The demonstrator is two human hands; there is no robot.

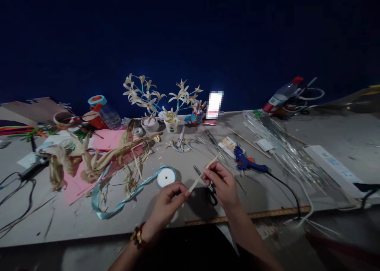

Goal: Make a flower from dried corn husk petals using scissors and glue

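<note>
Between my two hands a narrow, pale strip of dried husk (196,182) is stretched at a slant above the table. My left hand (172,198) pinches its lower end, and my right hand (220,180) grips it nearer the upper end, whose tip sticks out past the fingers. Under the strip lies a pair of scissors (211,196) with dark handles, partly covered by my right hand. Left of my hands, a white spool (166,177) lies flat, with light blue ribbon (118,206) running off it in a loop.
Dried corn husks (89,160) lie on pink paper (73,184) at the left. A blue glue gun (249,163) and its cord are on the right, near a white power strip (332,168). Husk flowers (145,91) in small pots and a lit phone (214,104) stand at the back.
</note>
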